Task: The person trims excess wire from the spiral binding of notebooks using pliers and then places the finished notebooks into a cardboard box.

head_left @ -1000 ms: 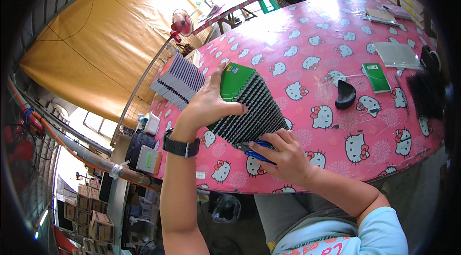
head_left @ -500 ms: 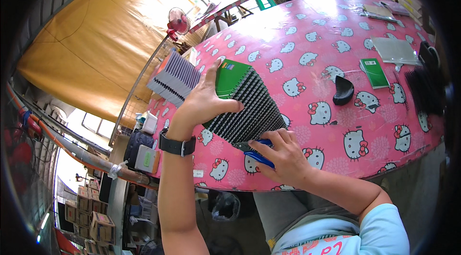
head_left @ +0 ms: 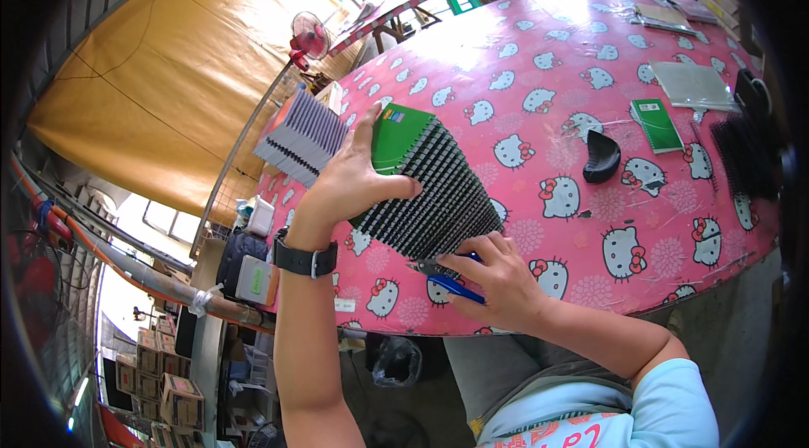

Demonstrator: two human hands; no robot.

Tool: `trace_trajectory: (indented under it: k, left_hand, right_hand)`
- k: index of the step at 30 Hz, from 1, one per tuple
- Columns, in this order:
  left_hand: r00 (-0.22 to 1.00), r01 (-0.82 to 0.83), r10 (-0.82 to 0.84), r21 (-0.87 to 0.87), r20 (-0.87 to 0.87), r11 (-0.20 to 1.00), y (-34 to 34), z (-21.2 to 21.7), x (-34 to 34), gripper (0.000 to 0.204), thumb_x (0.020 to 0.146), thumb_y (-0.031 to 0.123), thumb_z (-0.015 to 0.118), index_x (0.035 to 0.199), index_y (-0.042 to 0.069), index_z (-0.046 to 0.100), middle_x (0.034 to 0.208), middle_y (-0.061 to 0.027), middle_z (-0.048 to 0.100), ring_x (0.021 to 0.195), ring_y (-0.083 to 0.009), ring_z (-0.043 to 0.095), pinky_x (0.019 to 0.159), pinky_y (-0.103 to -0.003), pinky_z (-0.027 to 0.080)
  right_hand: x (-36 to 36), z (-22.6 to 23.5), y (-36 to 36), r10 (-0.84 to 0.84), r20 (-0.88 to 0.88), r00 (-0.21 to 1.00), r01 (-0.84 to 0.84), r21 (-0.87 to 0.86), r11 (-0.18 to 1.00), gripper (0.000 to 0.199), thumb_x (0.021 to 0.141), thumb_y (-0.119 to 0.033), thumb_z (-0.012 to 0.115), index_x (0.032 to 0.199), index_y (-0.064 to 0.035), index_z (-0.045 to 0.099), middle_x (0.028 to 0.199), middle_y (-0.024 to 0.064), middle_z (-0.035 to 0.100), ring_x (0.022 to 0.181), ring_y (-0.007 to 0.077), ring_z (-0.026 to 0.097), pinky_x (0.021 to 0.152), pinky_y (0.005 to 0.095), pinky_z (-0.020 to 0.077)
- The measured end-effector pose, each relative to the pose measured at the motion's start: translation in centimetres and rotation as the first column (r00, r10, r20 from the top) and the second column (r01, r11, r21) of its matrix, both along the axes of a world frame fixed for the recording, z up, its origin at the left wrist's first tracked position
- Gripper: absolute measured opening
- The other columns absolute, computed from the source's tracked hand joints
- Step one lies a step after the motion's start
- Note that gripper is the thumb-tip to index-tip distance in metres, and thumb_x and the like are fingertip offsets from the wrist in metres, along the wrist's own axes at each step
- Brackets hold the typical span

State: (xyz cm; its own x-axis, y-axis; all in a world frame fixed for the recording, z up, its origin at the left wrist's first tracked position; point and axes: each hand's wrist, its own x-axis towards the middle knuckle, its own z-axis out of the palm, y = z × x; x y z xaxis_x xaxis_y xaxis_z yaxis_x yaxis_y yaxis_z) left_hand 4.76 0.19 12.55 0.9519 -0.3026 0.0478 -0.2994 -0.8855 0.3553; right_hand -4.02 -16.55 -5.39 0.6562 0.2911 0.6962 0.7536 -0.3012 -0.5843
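A tall stack of spiral notebooks (head_left: pixel 438 187) with a green top cover leans on the pink table, its black coil bindings turned toward me. My left hand (head_left: pixel 350 182) holds the stack's left side, thumb against the coils and fingers reaching to the cover. In my right hand (head_left: pixel 501 284) is a pair of blue-handled pliers (head_left: pixel 458 288). Their metal jaws lie by the stack's lower near corner, beside the lowest coils. Whether the jaws touch a coil I cannot tell.
Another stack of notebooks (head_left: pixel 299 140) stands just left of my hand. Rightward on the table (head_left: pixel 581 229) lie a black curved object (head_left: pixel 601 157), a green notebook (head_left: pixel 657 125), a clear plastic packet (head_left: pixel 693 87) and a bundle of black coils (head_left: pixel 742 153).
The pliers' jaws have shifted slightly down and left at the stack's near corner, and the handles look a little wider apart. My left hand keeps its hold on the stack.
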Motion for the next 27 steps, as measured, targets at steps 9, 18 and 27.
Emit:
trace_trajectory:
  k: [9,18,27]
  left_hand:
    - [1.000,0.024,-0.024,-0.025,0.008,0.999,0.3,-0.3,0.1,0.113,0.056,0.040,0.076,0.144,-0.001,0.018,0.140,-0.0247,0.035,0.131,-0.0349,0.036,0.106,-0.035,0.029]
    - [0.999,0.027,-0.027,-0.004,0.024,1.000,0.0,-0.1,0.0,0.112,0.055,0.039,0.076,0.144,0.001,0.020,0.137,-0.0251,0.039,0.128,-0.0351,0.039,0.105,-0.036,0.031]
    - [1.000,0.015,-0.015,-0.055,-0.009,0.998,-0.1,0.0,-0.1,0.113,0.055,0.038,0.077,0.144,0.001,0.019,0.134,-0.0249,0.042,0.126,-0.0340,0.042,0.104,-0.035,0.032]
  right_hand:
    - [1.1,-1.0,-0.1,0.233,-0.273,0.933,-0.199,0.150,0.969,0.035,0.079,-0.020,0.066,0.112,-0.0089,0.062,0.096,0.0065,0.058,0.083,0.0163,0.053,0.070,0.0317,0.0429]
    - [0.9,-1.2,-0.2,-0.050,0.028,0.998,0.050,-0.012,0.999,0.038,0.076,-0.019,0.068,0.112,-0.0103,0.063,0.099,0.0074,0.056,0.090,0.0215,0.052,0.077,0.0366,0.0412]
    - [3.0,-1.9,-0.6,0.598,-0.621,0.507,-0.355,0.483,0.801,0.033,0.075,-0.019,0.068,0.107,-0.0126,0.066,0.093,0.0101,0.057,0.090,0.0257,0.055,0.078,0.0361,0.0468]
